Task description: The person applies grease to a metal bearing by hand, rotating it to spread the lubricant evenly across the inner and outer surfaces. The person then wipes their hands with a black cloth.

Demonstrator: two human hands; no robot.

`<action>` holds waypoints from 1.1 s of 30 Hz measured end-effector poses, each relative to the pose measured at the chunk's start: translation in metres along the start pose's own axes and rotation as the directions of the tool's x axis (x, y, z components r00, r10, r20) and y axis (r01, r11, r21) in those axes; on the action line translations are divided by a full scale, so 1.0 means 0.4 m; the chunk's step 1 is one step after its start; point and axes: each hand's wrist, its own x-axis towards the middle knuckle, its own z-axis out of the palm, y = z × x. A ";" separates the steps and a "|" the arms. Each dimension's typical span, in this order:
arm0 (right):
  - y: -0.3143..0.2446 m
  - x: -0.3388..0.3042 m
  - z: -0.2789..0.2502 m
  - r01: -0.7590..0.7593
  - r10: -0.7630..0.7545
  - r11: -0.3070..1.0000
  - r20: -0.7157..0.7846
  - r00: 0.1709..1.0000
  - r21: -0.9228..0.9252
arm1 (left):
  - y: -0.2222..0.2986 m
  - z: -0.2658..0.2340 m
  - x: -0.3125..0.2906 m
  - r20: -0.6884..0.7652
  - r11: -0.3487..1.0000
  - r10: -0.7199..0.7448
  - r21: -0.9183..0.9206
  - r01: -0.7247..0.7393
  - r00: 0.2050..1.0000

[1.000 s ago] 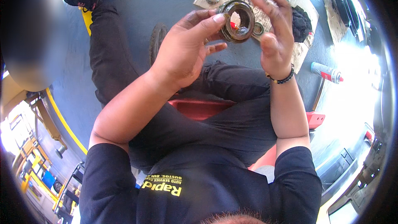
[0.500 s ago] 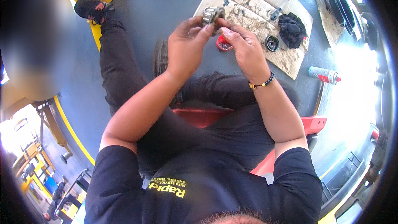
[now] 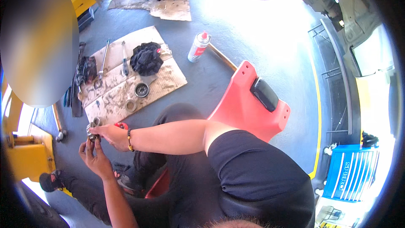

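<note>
A metal roller bearing (image 3: pixel 90 132) is held up between my two hands at the left of the head view. My left hand (image 3: pixel 98 160) pinches its lower side with thumb and fingertips. From the right, my right hand (image 3: pixel 114 137), with a beaded bracelet on the wrist, closes its fingers on the bearing too; those fingertips are partly hidden. Just behind the right hand, a red round container (image 3: pixel 122 125) shows in part. On the stained cardboard (image 3: pixel 168 78) beyond lie a metal ring (image 3: pixel 130 105) and a dark round cap (image 3: pixel 142 89).
A black rag (image 3: pixel 147 58), a screwdriver-like tool (image 3: pixel 125 61) and a long metal tool (image 3: pixel 104 59) lie on the cardboard. A spray can (image 3: pixel 199 47) stands on the floor near a red creeper (image 3: pixel 236 105) with a black pad. A hammer (image 3: pixel 60 128) lies at left.
My view has swung to the right, so the hands and cardboard now sit farther left in the picture. The bearing remains in both hands.
</note>
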 end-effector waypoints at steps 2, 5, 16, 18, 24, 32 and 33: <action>-0.069 -0.004 0.045 0.030 -0.025 0.975 0.025 0.999 -0.221 | -0.019 -0.022 0.019 -0.033 0.979 0.157 0.135 -0.152 0.987; -0.206 -0.016 0.110 0.078 -0.070 0.786 0.037 0.997 -0.613 | -0.051 -0.025 0.047 0.016 0.539 -0.397 -0.805 0.247 0.918; -0.306 -0.089 0.149 0.369 -0.184 0.865 0.470 0.863 -0.341 | 0.201 -0.100 0.131 0.222 -0.264 -0.516 -0.960 0.093 0.827; -0.322 -0.097 0.155 0.666 -0.354 0.590 0.595 0.721 -0.456 | 0.236 -0.108 0.120 0.243 -0.251 -0.514 -0.960 0.126 0.823; -0.361 -0.118 0.155 0.712 -0.347 0.592 0.678 0.649 -0.378 | 0.290 -0.093 0.123 0.311 -0.220 -0.519 -0.949 0.228 0.796; -0.308 -0.158 0.189 0.157 -0.171 0.985 0.490 0.855 0.070 | 0.250 -0.063 0.142 -0.042 0.081 -0.603 -0.997 0.008 0.797; -0.315 -0.160 0.193 0.232 -0.172 0.971 0.501 0.848 -0.059 | 0.245 -0.062 0.144 -0.110 0.131 -0.603 -0.991 -0.038 0.790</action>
